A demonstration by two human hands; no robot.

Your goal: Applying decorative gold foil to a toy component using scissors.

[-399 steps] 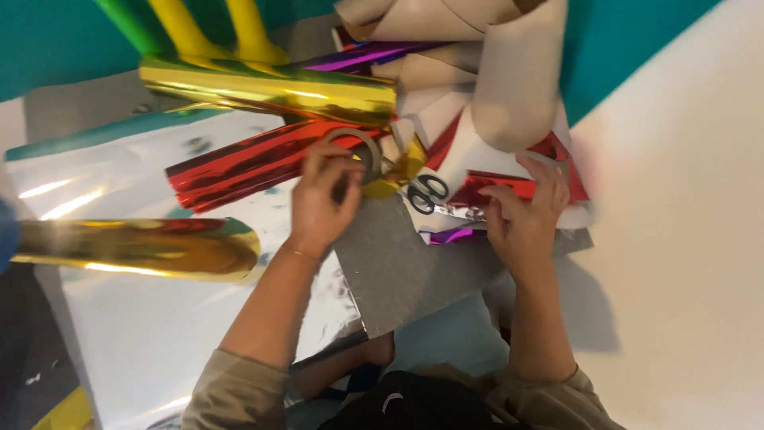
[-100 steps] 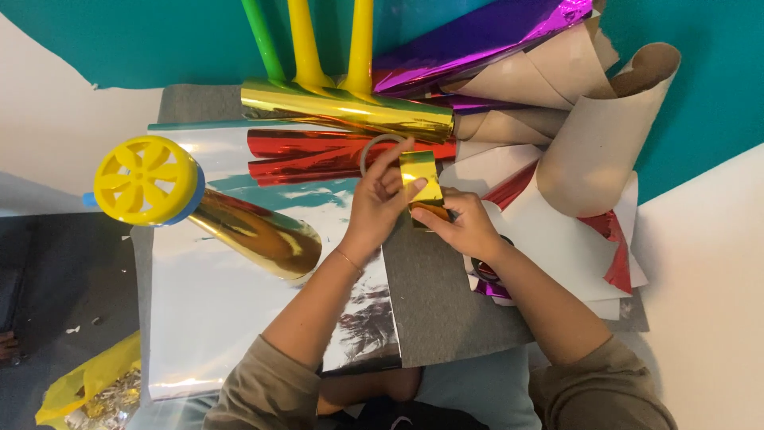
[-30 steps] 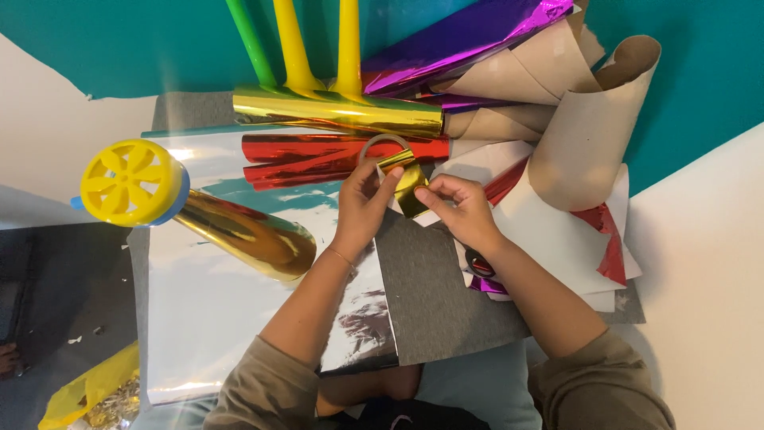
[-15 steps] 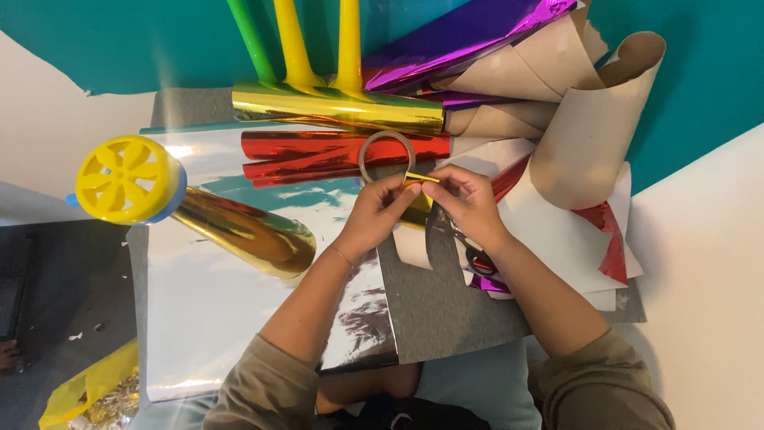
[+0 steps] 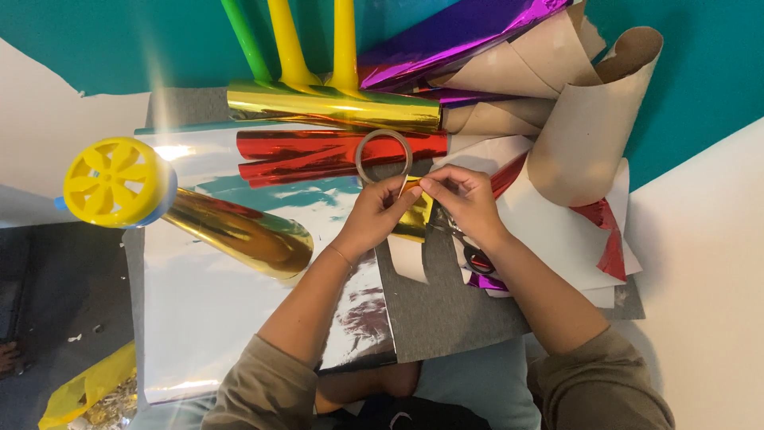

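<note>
Both hands' fingers (image 5: 414, 189) pinched on gold foil piece (image 5: 415, 216), tape roll (image 5: 383, 156) just beyond fingertips, scissors (image 5: 469, 248) beneath right wrist, red foil roll (image 5: 318, 155) behind

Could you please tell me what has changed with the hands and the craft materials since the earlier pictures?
The left hand now holds the tape ring up over the red foil roll; earlier it lay among the sheets. The right hand left the papers on the right and now pinches at the gold foil piece with the left. The scissors now lie under the right wrist. The rolls stayed put.
</note>
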